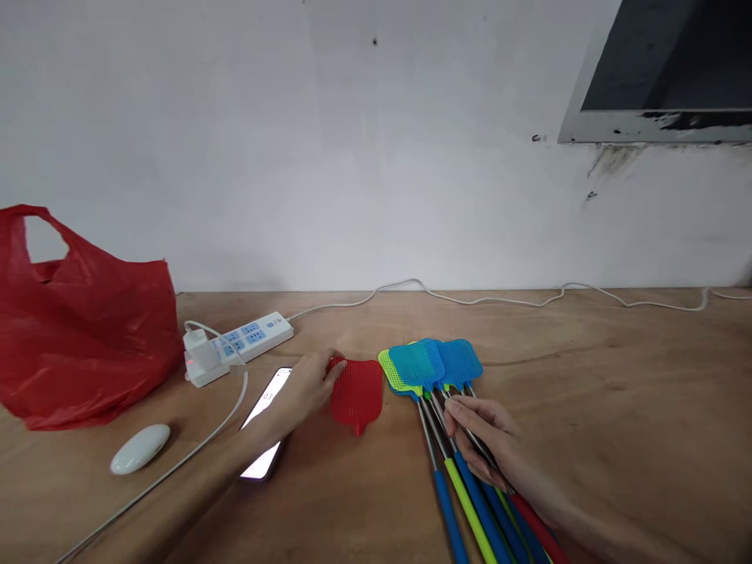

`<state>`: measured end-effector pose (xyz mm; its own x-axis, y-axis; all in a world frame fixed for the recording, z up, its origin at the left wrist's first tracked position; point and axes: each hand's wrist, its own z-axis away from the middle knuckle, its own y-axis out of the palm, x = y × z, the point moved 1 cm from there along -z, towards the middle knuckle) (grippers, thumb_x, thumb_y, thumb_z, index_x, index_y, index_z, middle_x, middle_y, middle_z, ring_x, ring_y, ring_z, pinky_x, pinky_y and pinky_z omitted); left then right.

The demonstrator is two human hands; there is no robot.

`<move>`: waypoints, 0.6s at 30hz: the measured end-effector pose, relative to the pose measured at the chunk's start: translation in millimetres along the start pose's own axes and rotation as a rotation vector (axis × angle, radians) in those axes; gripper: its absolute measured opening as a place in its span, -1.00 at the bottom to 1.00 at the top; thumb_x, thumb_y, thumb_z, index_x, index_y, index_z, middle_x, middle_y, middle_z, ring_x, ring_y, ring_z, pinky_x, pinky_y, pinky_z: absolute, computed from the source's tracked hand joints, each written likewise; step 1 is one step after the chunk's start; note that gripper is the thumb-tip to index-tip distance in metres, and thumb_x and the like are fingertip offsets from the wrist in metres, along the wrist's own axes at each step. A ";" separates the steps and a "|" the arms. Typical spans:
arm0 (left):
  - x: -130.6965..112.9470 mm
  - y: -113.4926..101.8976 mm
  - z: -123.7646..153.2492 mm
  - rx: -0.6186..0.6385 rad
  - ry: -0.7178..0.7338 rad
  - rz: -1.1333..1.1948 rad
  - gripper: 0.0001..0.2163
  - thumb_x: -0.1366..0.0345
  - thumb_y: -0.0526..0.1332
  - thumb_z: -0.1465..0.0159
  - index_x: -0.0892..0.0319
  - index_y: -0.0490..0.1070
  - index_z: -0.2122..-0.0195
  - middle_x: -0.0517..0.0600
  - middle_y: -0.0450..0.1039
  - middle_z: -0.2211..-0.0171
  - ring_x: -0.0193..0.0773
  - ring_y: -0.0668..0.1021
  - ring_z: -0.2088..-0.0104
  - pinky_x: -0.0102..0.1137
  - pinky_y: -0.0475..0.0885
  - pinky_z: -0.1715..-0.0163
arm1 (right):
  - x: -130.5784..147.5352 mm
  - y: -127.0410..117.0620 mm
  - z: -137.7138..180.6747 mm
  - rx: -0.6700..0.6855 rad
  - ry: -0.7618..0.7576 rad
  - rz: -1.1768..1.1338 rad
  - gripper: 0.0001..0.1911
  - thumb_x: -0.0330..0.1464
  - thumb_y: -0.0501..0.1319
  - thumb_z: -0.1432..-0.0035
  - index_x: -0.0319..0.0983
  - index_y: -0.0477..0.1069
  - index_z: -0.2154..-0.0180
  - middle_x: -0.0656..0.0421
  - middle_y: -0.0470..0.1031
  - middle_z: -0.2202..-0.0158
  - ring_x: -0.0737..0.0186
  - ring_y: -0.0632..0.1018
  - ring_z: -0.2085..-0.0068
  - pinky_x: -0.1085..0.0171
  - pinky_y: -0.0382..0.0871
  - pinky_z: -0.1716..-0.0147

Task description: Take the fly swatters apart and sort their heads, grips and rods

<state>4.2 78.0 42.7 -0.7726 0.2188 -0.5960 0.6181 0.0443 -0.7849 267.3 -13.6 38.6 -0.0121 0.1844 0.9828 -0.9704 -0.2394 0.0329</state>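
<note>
My left hand (309,385) pinches the upper left corner of a loose red swatter head (357,393) that lies flat on the wooden table (616,392). My right hand (479,439) is curled over the metal rods of a bundle of fly swatters (432,364), whose blue and yellow-green heads fan out just above the fingers. Their blue, green and red handles (470,509) run toward the lower edge under my right forearm.
A lit phone (265,427) lies under my left wrist. A white power strip (238,345) with a plugged charger, a white oval object (139,448) and a red plastic bag (82,321) sit at left. A white cable (470,298) runs along the wall.
</note>
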 end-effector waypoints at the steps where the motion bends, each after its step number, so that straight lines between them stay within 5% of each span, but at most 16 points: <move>1: -0.1 -1.9 2.3 -0.022 -0.011 -0.079 -0.82 0.29 0.12 -0.30 0.21 0.47 0.19 0.11 0.56 0.30 -0.01 0.59 0.26 -0.25 0.43 0.30 | 0.5 -0.1 -1.5 0.004 -0.008 -0.013 -0.42 0.20 0.20 -0.05 -0.21 0.30 0.48 0.41 0.16 0.82 0.52 0.06 0.80 0.49 -0.11 0.80; 6: -16.7 5.2 36.2 -0.072 0.034 -0.310 -0.76 0.32 0.03 -0.39 0.21 0.45 0.05 0.24 0.46 -0.02 0.16 0.50 -0.03 -0.07 0.43 0.07 | 3.0 -7.5 -15.6 -0.058 -0.046 -0.050 -0.47 0.13 0.22 -0.10 -0.23 0.37 0.44 0.39 0.19 0.83 0.51 0.09 0.80 0.46 -0.09 0.77; 11: -26.1 28.6 73.1 0.200 0.440 -0.366 -0.60 0.18 -0.01 -0.48 0.14 0.22 -0.30 0.12 0.25 -0.31 0.02 0.33 -0.28 -0.05 0.32 -0.21 | 2.6 -21.0 -30.6 -0.199 -0.067 -0.043 -0.43 0.18 0.27 0.01 -0.22 0.39 0.46 0.33 0.25 0.82 0.44 0.15 0.77 0.42 -0.04 0.75; 14: -17.4 34.4 79.6 0.278 0.386 -0.422 -0.50 0.09 -0.04 -0.49 0.20 0.10 -0.37 0.17 0.17 -0.35 0.11 0.27 -0.32 0.04 0.30 -0.21 | 1.0 -24.9 -30.1 -0.288 -0.133 -0.040 -0.45 0.15 0.29 0.00 -0.22 0.40 0.52 0.31 0.23 0.81 0.43 0.18 0.69 0.43 0.11 0.66; 18: -7.2 34.6 77.5 0.204 0.307 -0.489 -0.49 0.05 -0.02 -0.47 0.27 0.23 -0.32 0.24 0.28 -0.29 0.19 0.36 -0.25 0.10 0.32 -0.16 | -4.0 -24.5 -26.4 -0.332 -0.135 -0.145 -0.49 0.11 0.31 -0.04 -0.21 0.40 0.48 0.33 0.20 0.77 0.44 0.16 0.64 0.47 0.09 0.65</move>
<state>19.9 2.4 6.7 -0.8638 0.4925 -0.1061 0.1387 0.0300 -0.9899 284.7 16.7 29.0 0.1413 0.0607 0.9881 -0.9852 0.1061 0.1344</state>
